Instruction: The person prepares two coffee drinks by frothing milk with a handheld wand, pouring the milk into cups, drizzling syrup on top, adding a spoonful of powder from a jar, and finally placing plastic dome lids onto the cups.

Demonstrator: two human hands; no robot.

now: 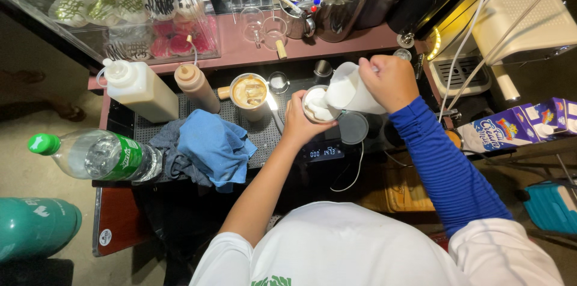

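Note:
My left hand [299, 122] wraps around a cup [315, 104] standing on a small black digital scale [323, 152]. My right hand [390, 82], in a blue sleeve, grips a white pitcher [350, 89] tilted with its spout over the cup, where white liquid shows. Just left of the cup stands a second cup [249, 94] filled with an iced brown drink. A small black round lid [353, 127] lies beside the scale.
Two squeeze bottles, one white [139, 86] and one tan [195, 86], stand on the drip mat. A blue cloth [215, 145] lies over a grey one. A plastic water bottle [96, 155] lies at left. Milk cartons [511, 127] sit right. A pastry case [129, 3] is behind.

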